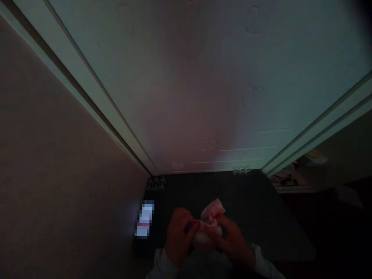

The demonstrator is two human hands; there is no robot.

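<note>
The room is very dark. Both my hands are low in the middle of the view, over a dark surface [250, 201]. My left hand [178, 236] and my right hand [232, 240] are closed together on a small pink and white piece of cloth [210, 219], bunched up between the fingers. One pink corner of the cloth sticks up above my right hand. Pale sleeves cover both wrists.
A lit phone screen [144, 219] glows at the left edge of the dark surface. A pale wall [203, 77] rises right behind it, with a beige wall [43, 174] on the left. A cluttered shelf [293, 176] shows at right.
</note>
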